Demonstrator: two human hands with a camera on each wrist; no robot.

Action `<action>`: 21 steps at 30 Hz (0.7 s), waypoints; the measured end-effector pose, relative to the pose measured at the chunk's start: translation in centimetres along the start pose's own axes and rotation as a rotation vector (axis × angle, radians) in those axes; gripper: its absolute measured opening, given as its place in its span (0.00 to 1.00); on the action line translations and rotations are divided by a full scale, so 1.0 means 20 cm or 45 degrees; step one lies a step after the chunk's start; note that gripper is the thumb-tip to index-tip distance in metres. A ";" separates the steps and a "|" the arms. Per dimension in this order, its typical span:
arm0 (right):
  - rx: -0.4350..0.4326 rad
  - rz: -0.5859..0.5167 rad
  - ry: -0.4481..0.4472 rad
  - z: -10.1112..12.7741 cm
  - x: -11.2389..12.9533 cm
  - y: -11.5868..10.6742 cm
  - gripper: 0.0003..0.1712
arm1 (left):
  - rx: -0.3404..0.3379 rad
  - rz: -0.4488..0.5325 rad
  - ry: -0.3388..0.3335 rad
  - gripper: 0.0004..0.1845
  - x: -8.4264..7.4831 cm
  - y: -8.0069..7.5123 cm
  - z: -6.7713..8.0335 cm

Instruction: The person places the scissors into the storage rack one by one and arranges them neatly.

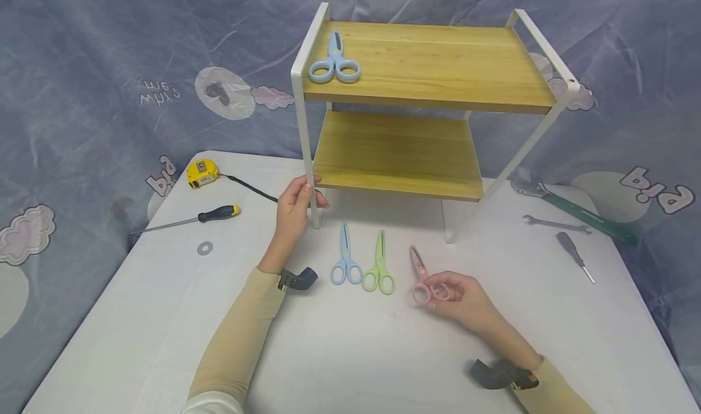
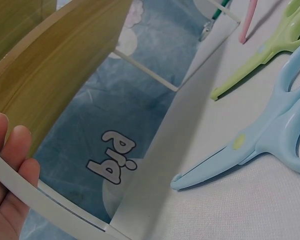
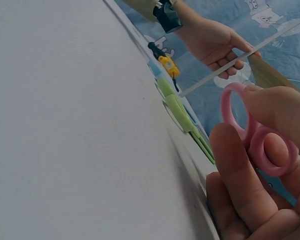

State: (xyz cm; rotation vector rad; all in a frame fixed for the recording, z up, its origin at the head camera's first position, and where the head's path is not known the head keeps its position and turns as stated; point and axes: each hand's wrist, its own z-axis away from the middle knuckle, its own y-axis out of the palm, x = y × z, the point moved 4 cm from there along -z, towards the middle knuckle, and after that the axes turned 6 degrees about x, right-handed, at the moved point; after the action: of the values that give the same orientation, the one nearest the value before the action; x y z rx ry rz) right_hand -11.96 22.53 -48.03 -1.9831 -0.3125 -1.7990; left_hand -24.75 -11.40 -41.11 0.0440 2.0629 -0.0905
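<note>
A two-tier wooden shelf with a white metal frame stands at the back of the table. My left hand grips its front left leg just below the lower board; in the left wrist view the fingers curl round the white bar. In my right hand are pink scissors, pinched at the finger loops, blades pointing away from me. The right wrist view shows thumb and fingers around the pink loops. Blue scissors and green scissors lie side by side in front of the shelf.
More blue scissors rest on the top board's left end. At left lie a yellow tape measure, a screwdriver and a washer. On the right are a green-handled wrench, a spanner and a small screwdriver.
</note>
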 end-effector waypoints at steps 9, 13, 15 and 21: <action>0.007 -0.033 0.032 0.00 -0.01 0.00 0.19 | -0.002 -0.013 0.008 0.15 0.00 0.00 0.00; 0.018 -0.061 0.047 0.00 -0.01 0.00 0.18 | 0.004 -0.011 0.017 0.15 0.00 0.00 0.00; 0.027 -0.087 0.048 0.00 -0.01 0.01 0.18 | 0.006 -0.009 0.023 0.15 0.00 0.00 0.00; 0.040 -0.093 0.029 0.00 0.00 0.01 0.18 | 0.005 -0.007 0.031 0.16 0.00 0.00 0.00</action>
State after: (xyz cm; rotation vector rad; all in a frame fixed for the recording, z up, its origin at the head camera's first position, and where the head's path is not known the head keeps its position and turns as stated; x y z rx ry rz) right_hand -11.84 22.44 -48.09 -1.9514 -0.4081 -1.8485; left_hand -24.80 -11.44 -41.14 0.0420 2.0870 -0.0979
